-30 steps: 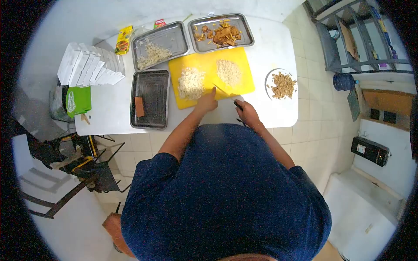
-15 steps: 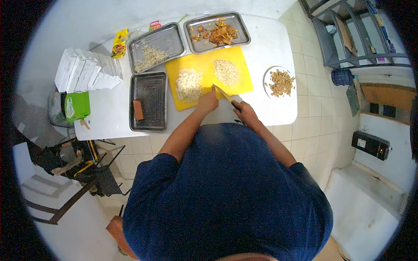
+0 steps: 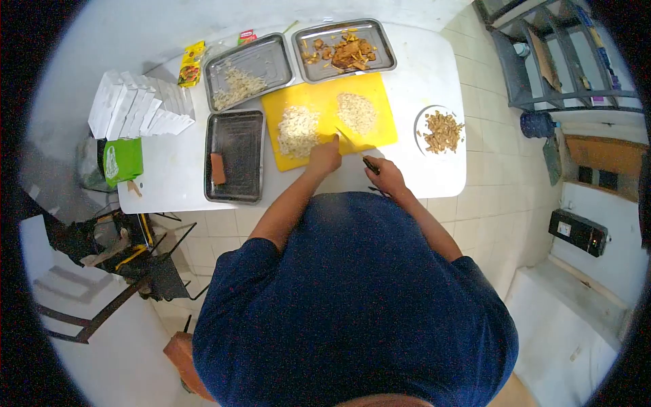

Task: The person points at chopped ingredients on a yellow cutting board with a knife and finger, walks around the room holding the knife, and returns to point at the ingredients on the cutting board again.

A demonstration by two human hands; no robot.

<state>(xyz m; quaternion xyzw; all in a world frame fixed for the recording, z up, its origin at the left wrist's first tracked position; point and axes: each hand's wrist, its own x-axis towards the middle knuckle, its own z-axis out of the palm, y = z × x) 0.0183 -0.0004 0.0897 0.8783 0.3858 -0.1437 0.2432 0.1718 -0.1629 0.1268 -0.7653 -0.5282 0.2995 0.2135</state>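
The right hand [image 3: 388, 178] is closed around the handle of the knife [image 3: 371, 165], whose blade slants forward and leftward over the yellow board [image 3: 328, 102]. The left hand [image 3: 325, 157] lies at the board's near edge, its index finger reaching toward the blade; whether it grips anything, I cannot tell. The work in hand seems to be at the blade, and any stroke calls for keeping that fingertip clear. Just ahead of the left hand, slightly left, sits one heap of pale pieces [image 3: 298, 132]; a flatter heap [image 3: 356, 113] lies beyond the blade, with a narrow bare strip between them. Left of the left hand, a dark tray [image 3: 239, 149] with a reddish block [image 3: 217, 168] leaves little side room. Right of the right hand, open white tabletop [image 3: 400, 169] runs to a plate of brown pieces [image 3: 442, 132]. Farthest ahead, two metal trays crowd the board's far edge.
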